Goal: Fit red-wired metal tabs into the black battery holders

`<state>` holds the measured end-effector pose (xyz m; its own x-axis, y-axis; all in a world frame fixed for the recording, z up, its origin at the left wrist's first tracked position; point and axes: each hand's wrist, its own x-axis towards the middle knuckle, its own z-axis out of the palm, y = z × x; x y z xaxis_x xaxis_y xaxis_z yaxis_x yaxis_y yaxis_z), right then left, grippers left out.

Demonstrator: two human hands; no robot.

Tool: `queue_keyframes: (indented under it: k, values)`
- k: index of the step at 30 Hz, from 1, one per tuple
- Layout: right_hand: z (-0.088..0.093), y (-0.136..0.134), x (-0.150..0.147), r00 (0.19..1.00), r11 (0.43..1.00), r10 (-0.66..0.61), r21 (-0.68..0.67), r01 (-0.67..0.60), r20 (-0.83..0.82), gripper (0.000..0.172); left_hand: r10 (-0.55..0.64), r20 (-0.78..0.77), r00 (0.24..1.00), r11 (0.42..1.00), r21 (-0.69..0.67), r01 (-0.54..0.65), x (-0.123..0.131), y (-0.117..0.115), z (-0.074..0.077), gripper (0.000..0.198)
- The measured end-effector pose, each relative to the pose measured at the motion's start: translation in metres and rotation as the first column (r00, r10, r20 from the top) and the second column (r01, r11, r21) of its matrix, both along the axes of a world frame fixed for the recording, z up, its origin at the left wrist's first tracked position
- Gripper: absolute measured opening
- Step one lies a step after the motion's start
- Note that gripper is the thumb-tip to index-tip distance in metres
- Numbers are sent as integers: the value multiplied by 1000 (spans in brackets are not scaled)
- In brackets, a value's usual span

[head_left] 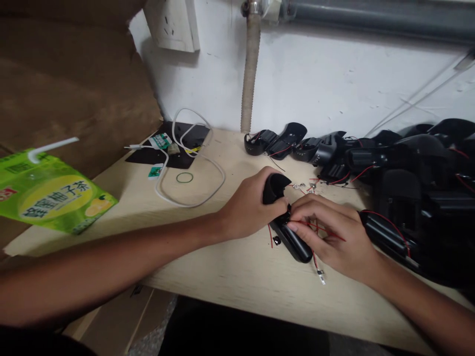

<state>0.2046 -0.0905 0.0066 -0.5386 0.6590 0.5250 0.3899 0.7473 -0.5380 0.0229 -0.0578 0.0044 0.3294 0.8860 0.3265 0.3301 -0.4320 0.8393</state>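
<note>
My left hand (256,200) is closed around the upper part of a black plastic housing (295,242), which lies slanted just over the table. The housing has a curved, flared top and a long rounded handle. At its middle, my right hand (330,230) pinches a thin red wire (319,226) between thumb and fingers; the wire's tip is hidden by the fingertips. Below that hand, a small metal contact tab (321,277) sits at the end of a red wire. A small black part (276,241) rests left of the handle. More metal tabs (300,186) with red wires lie behind my right hand.
Many similar black housings (401,198) with wires are heaped at the right and along the wall. A white cable (189,203), a dark flat panel (148,157) and a green rubber band (184,177) are at the back left. A green drink carton (55,193) stands at the left.
</note>
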Motion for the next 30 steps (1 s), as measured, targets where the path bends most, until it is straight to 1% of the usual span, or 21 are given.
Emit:
queue_keyframes:
  k: [5, 8, 11, 14, 19, 21, 23, 25, 26, 28, 30]
  values:
    - [2, -2, -3, 999, 999, -28, -42, 27, -24, 10, 5, -2, 1000, 1000, 29, -5, 1, -2, 0, 22]
    - [5, -2, -2, 999, 991, -51, -121, 49, -7, 13, 15, -15, 1000, 999, 47, -15, 2, -3, 1, 22]
    - [8, -1, 1, 998, 962, -63, -267, 63, 9, 13, 34, -49, 998, 998, 50, -32, 3, -5, 3, 22]
    - [10, 0, 3, 997, 934, -81, -350, 70, -17, 14, 42, -82, 996, 997, 68, -37, 4, -8, 6, 24]
    - [9, 2, 3, 988, 870, -57, -494, -20, -141, 21, 51, -107, 993, 997, 56, -46, 3, -8, 8, 20]
    - [8, 3, 3, 982, 853, -65, -521, -36, -175, 21, 57, -105, 993, 997, 59, -51, 2, -7, 7, 20]
    - [7, 3, 3, 980, 853, -66, -520, -44, -190, 20, 53, -99, 994, 997, 62, -47, 1, -6, 6, 21]
    - [7, 2, 3, 983, 880, -59, -473, -32, -175, 17, 49, -94, 994, 997, 59, -43, 0, -6, 5, 21]
    - [7, 1, 3, 986, 905, -48, -424, -24, -158, 14, 48, -91, 995, 998, 56, -43, 0, -5, 5, 21]
    - [7, -1, 3, 993, 961, -9, -275, -23, -116, 10, 46, -88, 995, 998, 50, -41, 0, -6, 6, 21]
    - [8, -3, 3, 997, 991, 35, -123, -44, -73, 11, 39, -85, 996, 998, 44, -35, 0, -6, 6, 21]
